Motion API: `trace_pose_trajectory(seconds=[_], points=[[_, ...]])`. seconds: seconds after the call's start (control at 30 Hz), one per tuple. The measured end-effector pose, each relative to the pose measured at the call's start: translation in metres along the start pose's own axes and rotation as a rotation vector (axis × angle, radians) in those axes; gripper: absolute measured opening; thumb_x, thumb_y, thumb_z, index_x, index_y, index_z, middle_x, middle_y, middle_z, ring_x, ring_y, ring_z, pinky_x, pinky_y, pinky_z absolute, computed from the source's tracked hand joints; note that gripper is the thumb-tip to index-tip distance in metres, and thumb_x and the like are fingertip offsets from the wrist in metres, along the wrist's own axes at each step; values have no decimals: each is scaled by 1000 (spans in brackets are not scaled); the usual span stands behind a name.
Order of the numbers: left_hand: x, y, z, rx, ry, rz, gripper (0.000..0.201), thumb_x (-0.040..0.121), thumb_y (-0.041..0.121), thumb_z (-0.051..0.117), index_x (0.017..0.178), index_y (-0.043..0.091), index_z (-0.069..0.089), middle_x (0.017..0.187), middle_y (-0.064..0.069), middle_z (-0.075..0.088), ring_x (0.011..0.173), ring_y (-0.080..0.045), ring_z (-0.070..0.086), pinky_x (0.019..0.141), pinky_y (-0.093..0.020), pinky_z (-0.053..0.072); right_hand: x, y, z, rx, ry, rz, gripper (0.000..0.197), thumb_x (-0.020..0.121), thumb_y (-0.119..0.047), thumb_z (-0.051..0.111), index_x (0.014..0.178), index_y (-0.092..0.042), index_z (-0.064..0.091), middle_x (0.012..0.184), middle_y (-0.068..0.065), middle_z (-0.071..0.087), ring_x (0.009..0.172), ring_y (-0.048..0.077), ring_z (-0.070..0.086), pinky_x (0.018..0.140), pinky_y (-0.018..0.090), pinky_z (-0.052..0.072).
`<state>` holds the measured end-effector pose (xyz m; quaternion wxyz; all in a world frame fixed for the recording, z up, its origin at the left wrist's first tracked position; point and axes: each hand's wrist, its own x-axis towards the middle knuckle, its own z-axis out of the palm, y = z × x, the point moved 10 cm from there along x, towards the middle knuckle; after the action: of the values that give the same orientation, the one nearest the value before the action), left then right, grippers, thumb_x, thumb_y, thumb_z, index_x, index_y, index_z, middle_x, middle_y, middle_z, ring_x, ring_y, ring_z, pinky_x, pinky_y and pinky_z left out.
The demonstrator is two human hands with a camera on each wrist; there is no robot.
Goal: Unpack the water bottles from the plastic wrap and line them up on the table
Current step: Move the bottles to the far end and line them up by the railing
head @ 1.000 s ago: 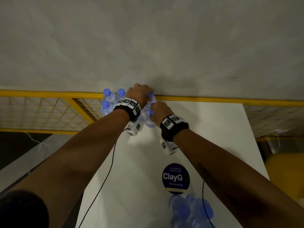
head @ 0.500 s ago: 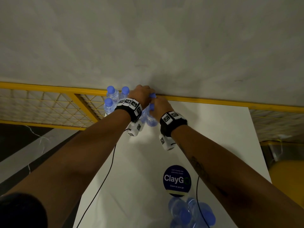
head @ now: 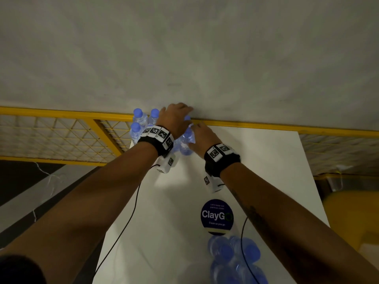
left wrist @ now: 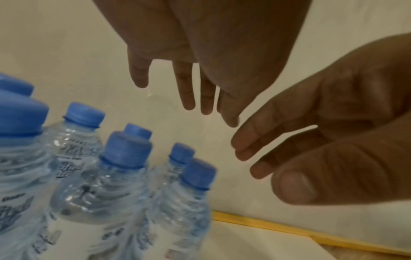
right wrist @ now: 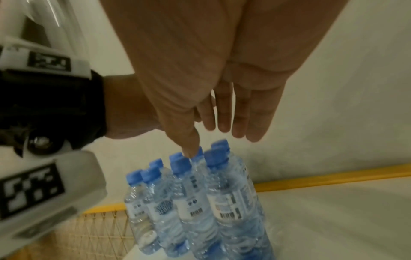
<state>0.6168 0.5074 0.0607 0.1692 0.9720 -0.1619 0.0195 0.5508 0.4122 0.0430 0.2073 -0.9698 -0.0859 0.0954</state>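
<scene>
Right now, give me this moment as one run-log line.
left hand: open, above placed bottles | right hand: open, holding nothing | wrapped pack: near table edge | step: between bottles

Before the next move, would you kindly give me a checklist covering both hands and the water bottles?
1. Left hand free: ok, fingers straight, holding nothing.
2. Right hand free: ok, open, holding nothing.
3. Standing water bottles upright: ok, at the far corner of the table.
4. Those bottles in one line: not ok, bunched several deep.
5. Remaining bottle pack within reach: ok, at the table's near end.
6. Its plastic wrap opened: cannot tell, blurred.
</scene>
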Motion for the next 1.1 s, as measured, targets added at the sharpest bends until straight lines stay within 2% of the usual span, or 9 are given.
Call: trace_pose_trajectory(seconds=[0.07,0.2,0.3,0.43,0.57,0.67,0.73,0.93,1.1], points=[[-23,26,-7,-48,32,91,43,94,38,65,135,24,63,134,-4,63,120,-30,61,102,-51,49,-30,-5,-17,12,-14,-24,45,83,-27,72,124,-14,59,128,10,53,111,29,58,94,39,50],[-92,87,-11,-233,62,273,19,94,9,65,110,10,74,111,-11,72,103,-33,68,91,-48,55,-99,-9,-36,-25,-78,-50,30,84,-29,71,108,-10,68,117,12,63,107,28,61,92,37,50],[-142,125,-6,-305,-12,307,19,94,3,59,102,10,75,99,-9,72,93,-30,69,83,-44,56,-149,3,-33,-34,-116,-23,28,83,-35,71,101,-15,69,110,7,65,100,25,64,88,38,52],[-200,159,17,-368,-161,283,29,91,15,51,107,13,76,104,-8,73,94,-30,70,84,-44,57,-224,16,-17,-33,-182,13,26,83,-34,68,102,-17,70,107,6,65,94,24,65,83,37,54],[-253,190,49,-372,-397,291,27,92,15,58,110,20,76,111,-5,70,100,-26,68,90,-42,56,-294,19,15,-58,-324,-11,17,78,-25,59,84,-13,70,82,7,66,77,27,65,65,33,50],[-291,202,74,-279,-546,326,27,93,18,64,117,20,74,120,-5,67,111,-25,64,96,-37,51,-341,18,39,-37,-379,-35,26,83,-23,57,107,-15,66,104,8,67,95,27,64,79,34,52],[-312,198,88,-223,-587,309,36,92,27,67,127,24,68,126,-4,63,115,-27,62,97,-42,51,-366,19,56,-18,-397,-16,37,88,-22,57,124,-18,58,118,6,61,105,26,62,84,33,50],[-326,200,98,-109,-509,242,42,90,24,69,132,23,64,129,-6,59,115,-31,60,97,-44,52,-385,22,85,-161,-313,-44,40,95,-18,50,134,-15,50,121,10,55,102,30,62,87,37,49],[-324,197,103,-3,-429,243,35,91,19,66,126,20,63,127,-3,58,112,-29,60,86,-41,55,-381,23,88,-217,-293,-21,28,96,-16,45,121,-6,52,119,13,56,97,28,60,84,35,46]])
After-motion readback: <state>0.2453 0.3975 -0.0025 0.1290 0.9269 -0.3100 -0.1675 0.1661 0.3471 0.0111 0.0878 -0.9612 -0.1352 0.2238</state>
